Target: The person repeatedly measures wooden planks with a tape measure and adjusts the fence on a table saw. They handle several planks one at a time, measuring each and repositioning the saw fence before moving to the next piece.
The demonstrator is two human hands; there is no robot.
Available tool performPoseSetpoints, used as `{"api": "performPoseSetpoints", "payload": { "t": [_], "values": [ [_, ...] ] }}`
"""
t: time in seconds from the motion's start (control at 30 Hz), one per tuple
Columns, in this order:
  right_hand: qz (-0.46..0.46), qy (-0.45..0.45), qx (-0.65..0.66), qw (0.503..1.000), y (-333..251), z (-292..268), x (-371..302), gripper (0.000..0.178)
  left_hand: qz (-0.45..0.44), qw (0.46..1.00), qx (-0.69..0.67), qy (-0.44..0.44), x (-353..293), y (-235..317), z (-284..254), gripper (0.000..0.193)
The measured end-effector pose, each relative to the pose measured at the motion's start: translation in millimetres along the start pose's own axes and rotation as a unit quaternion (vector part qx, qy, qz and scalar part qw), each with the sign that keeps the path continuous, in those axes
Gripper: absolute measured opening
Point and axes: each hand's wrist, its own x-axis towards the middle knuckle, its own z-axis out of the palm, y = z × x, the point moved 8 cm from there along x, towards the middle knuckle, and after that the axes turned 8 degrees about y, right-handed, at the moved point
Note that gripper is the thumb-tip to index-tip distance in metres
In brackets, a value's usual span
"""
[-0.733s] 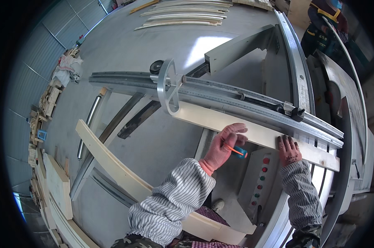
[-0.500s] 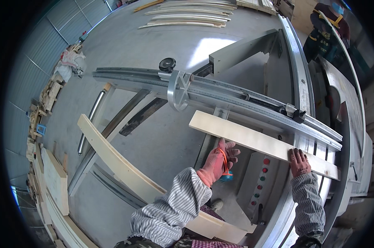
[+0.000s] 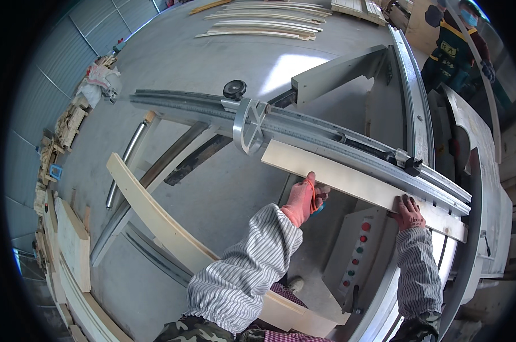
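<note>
at eight o'clock, timber (image 3: pixel 72 251) leans far out near the wall; closer in, a pale curved board (image 3: pixel 155 211) slants down toward my left sleeve. at twelve, an oval metal piece (image 3: pixel 241 128) is mounted on the machine's long rail (image 3: pixel 326 138), just beyond the far-left end of my straight board (image 3: pixel 337 175). that board lies toward three o'clock, alongside the rail. at four, my pink left hand (image 3: pixel 303 202) is curled, its upper fingertip at the board's near edge. an orange band (image 3: pixel 313 196) crosses it, with something teal (image 3: pixel 317 210) mostly hidden behind; i cannot tell whether my fingers pinch that. past it, between four and five, slopes a button panel (image 3: pixel 344 251). at half past three, my right hand (image 3: pixel 410 215) lays its fingers close together on the board; i cannot tell whether my thumb clamps underneath. at two, a co-worker (image 3: pixel 449 54) stands well apart.
</note>
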Motion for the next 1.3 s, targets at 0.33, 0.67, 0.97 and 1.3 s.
{"api": "performPoseSetpoints", "payload": {
  "t": [0.33, 0.67, 0.97, 1.3],
  "values": [
    [0.04, -0.058, 0.024, 0.997, -20.5, 1.1, 19.9, 0.064, 0.298, 0.931, 0.191, 0.085, -40.8, 54.5, -64.4, 0.036],
    [0.022, -0.047, 0.019, 0.998, -28.5, -7.1, 20.8, 0.058, 0.327, 0.751, 0.543, 0.188, 4.0, 65.9, -44.6, 0.067],
    [0.039, -0.001, 0.02, 0.999, -21.6, 3.9, 17.0, 0.058, 0.239, 0.75, 0.556, 0.266, 0.5, 70.6, -41.2, 0.069],
    [-0.115, 0.241, 0.037, 0.963, -8.7, -26.3, -10.3, 0.08, 0.191, 0.787, 0.536, 0.238, -3.6, 68.7, -40.7, 0.066]
  ]
}}
